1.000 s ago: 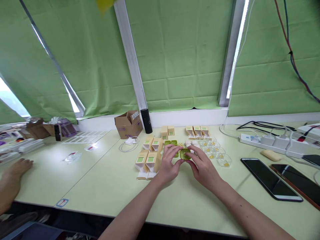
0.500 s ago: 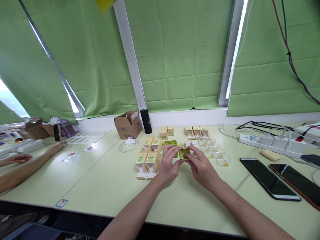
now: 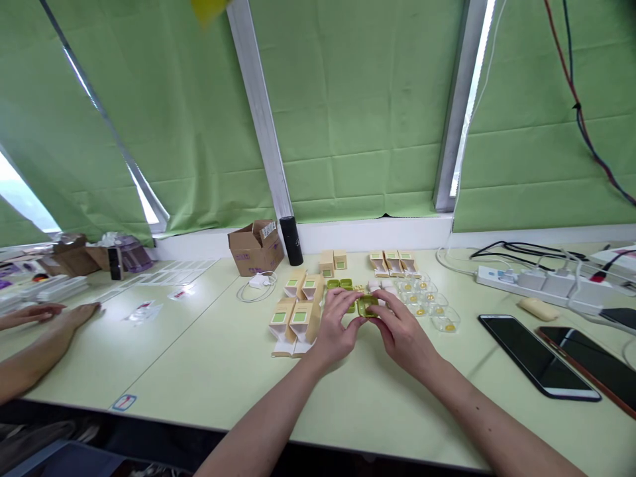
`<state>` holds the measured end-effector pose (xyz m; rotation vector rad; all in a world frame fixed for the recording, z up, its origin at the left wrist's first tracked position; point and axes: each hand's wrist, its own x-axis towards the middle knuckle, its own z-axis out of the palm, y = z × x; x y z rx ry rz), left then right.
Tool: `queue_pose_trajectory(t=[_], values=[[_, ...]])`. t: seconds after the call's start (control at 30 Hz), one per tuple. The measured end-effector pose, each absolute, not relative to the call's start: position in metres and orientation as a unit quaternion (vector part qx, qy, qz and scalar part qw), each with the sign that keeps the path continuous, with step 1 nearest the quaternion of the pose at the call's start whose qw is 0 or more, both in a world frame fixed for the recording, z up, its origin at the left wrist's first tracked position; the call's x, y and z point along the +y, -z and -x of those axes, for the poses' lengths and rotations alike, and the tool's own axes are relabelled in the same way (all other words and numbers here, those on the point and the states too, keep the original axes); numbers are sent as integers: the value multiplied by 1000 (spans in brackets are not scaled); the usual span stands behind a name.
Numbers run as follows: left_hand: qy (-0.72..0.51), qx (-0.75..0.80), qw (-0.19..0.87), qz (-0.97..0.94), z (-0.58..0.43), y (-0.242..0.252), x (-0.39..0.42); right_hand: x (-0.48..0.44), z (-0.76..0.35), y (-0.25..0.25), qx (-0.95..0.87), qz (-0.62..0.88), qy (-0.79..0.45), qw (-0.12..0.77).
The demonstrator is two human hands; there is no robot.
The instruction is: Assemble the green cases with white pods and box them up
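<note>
Both of my hands meet over a small green case (image 3: 368,305) on the pale green table (image 3: 209,358). My left hand (image 3: 338,324) pinches its left side with curled fingers. My right hand (image 3: 405,331) grips its right side, thumb and fingers closed on it. Just left of my hands stand several small tan cartons with green labels (image 3: 298,311). More green cases (image 3: 340,285) lie behind my fingers. Several clear plastic shells with yellow pieces (image 3: 430,301) lie to the right.
A brown cardboard box (image 3: 256,247) and a black cylinder (image 3: 291,240) stand by the window sill. Two phones (image 3: 539,356) lie at the right, behind them a power strip (image 3: 541,281) with cables. Another person's hands (image 3: 59,318) rest on the table at far left.
My hands have stayed on the green case with hardly any shift. The other person's arm at far left reached toward the sill, then drew back toward the table's near side.
</note>
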<state>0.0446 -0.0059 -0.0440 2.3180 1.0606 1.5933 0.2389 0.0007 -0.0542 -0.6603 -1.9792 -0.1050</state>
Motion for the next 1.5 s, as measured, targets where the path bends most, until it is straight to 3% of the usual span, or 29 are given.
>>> queue_pose_trajectory(t=[0.9,1.27,1.5], values=[[-532,348,56,-770,-45,43,-6,2,-238,56,-816,266,25,513],[-567,423,215,-673,-47,47,1,-7,-235,49,-741,328,-192,553],[-564,430,333,-621,-49,44,3,-4,-233,52,-738,322,-221,550]])
